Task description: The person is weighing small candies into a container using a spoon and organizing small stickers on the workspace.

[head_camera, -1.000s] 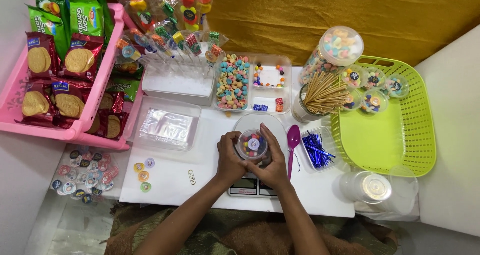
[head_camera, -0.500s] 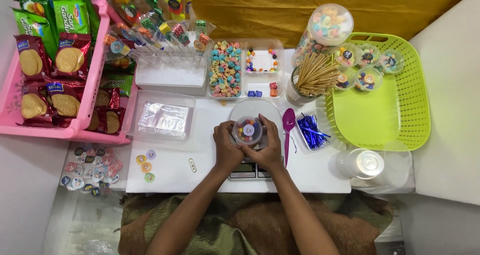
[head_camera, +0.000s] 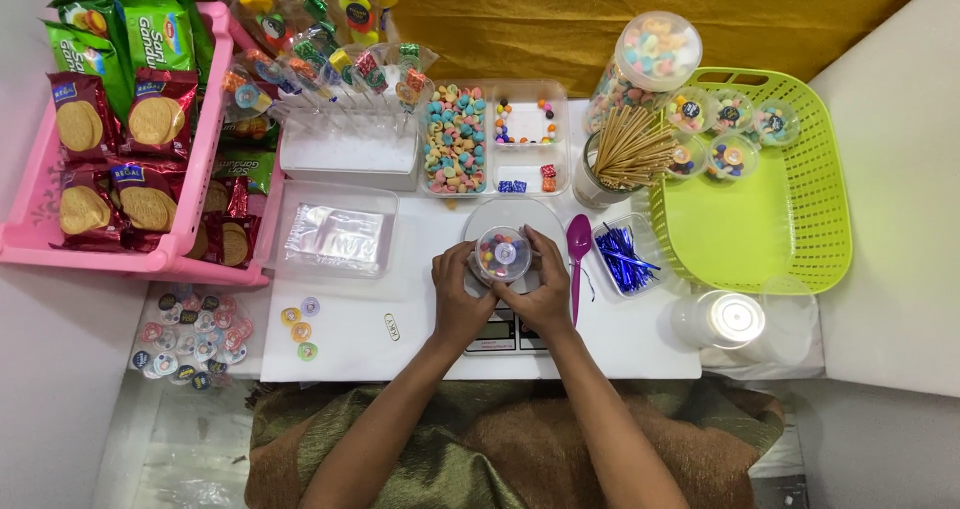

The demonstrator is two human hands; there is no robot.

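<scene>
Presently left hand (head_camera: 458, 294) and right hand (head_camera: 545, 291) both clasp a small round lidded candy cup (head_camera: 500, 255), held centrally between them over the scale (head_camera: 505, 331); neither hand nearer; purple spoon (head_camera: 578, 244) lies just right

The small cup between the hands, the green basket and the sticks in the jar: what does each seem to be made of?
Small cup: clear glossy plastic, probably; candies show through.
Green basket: matte moulded plastic, slotted walls.
Sticks: pale, thin, likely wood or bamboo.
</scene>
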